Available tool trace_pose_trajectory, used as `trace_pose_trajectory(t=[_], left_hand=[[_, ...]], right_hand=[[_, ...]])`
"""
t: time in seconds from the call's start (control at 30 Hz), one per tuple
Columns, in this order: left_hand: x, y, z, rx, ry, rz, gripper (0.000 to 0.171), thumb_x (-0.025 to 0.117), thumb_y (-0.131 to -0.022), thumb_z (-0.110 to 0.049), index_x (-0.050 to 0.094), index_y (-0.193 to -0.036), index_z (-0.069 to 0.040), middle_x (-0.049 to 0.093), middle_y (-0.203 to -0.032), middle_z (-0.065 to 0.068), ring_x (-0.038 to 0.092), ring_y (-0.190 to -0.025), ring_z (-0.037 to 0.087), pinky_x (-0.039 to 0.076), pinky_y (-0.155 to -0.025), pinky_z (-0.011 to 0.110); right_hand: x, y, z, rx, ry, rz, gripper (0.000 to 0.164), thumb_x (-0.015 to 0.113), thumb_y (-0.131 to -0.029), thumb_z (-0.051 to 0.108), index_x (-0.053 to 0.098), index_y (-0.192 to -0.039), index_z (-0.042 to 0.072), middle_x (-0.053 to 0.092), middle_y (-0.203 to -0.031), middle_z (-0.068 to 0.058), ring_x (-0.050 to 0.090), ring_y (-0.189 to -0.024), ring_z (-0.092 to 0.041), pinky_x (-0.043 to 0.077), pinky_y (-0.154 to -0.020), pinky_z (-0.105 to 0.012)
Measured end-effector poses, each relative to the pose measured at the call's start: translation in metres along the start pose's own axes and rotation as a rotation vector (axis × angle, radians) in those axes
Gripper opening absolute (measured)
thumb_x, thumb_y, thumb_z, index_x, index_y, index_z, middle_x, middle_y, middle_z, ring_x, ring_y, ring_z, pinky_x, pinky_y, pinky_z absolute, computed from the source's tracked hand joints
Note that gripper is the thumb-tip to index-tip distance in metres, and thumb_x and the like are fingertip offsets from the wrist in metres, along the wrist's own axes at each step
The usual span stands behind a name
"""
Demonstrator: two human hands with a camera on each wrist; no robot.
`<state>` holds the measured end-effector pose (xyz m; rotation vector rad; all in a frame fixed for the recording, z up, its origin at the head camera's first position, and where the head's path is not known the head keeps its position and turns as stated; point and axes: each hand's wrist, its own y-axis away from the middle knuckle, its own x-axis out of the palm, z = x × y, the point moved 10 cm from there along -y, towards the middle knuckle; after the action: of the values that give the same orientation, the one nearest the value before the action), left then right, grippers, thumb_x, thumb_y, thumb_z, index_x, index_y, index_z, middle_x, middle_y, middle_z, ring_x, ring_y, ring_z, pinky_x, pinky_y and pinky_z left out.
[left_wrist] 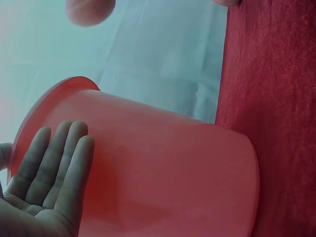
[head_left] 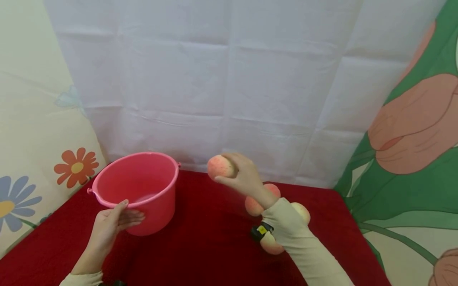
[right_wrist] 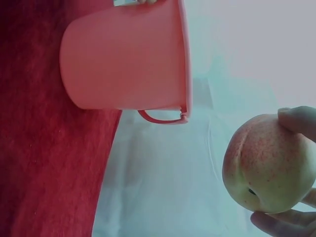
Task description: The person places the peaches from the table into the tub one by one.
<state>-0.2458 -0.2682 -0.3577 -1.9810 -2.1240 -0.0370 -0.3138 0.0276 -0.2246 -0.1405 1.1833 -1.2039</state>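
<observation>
A pink bucket (head_left: 157, 214) stands upright on the left of the red cloth, its inside bare where visible. My left hand (head_left: 111, 224) holds its near rim, thumb over the edge and straight fingers along the outer wall. In the left wrist view those fingers (left_wrist: 69, 182) lie side by side by the wall. Up in the air, right of the bucket, my right hand (head_left: 247, 176) grips a peach (head_left: 218, 167) between thumb and fingers. The right wrist view shows this peach (right_wrist: 266, 163), pale yellow and pink with a crease, beside the bucket (right_wrist: 123, 59).
Several more peaches lie on the cloth under and beside my right forearm, among them a pink one (head_left: 253, 206) and a paler one (head_left: 301, 211). The arm partly covers them. Behind the red cloth (head_left: 207, 238) hangs a white sheet (head_left: 171, 79); printed flower panels flank it.
</observation>
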Motion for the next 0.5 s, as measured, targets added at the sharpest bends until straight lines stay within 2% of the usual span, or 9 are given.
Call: trace_pose_trajectory(t=[0.13,0.33,0.5], left_hand=[[0.000,0.000,0.000,0.004,-0.004,-0.001,0.039,0.042,-0.098,-0.024,0.073,-0.077,-0.011,0.070,-0.073,0.002,0.068,-0.069,0.017,0.055,-0.064,0.031],[0.000,0.000,0.000,0.005,-0.006,-0.001,0.040,0.041,-0.098,-0.023,0.073,-0.077,-0.011,0.070,-0.073,0.002,0.068,-0.069,0.017,0.055,-0.064,0.031],[-0.001,0.000,0.001,-0.002,-0.015,-0.007,0.040,0.042,-0.098,-0.024,0.073,-0.077,-0.011,0.070,-0.073,0.002,0.068,-0.069,0.017,0.055,-0.064,0.030]], right_hand=[[0.006,-0.005,0.000,0.005,-0.014,-0.008,0.056,0.080,-0.068,0.026,0.059,-0.116,0.006,0.060,-0.116,-0.009,0.054,-0.108,-0.023,0.048,-0.084,-0.041],[0.015,-0.015,0.003,0.036,-0.091,0.006,0.054,0.080,-0.068,0.026,0.060,-0.115,0.010,0.061,-0.112,-0.003,0.055,-0.101,-0.017,0.049,-0.078,-0.035],[0.021,-0.023,0.009,0.050,-0.107,0.011,0.054,0.080,-0.068,0.027,0.060,-0.115,0.011,0.062,-0.112,-0.003,0.056,-0.099,-0.016,0.049,-0.078,-0.034]])
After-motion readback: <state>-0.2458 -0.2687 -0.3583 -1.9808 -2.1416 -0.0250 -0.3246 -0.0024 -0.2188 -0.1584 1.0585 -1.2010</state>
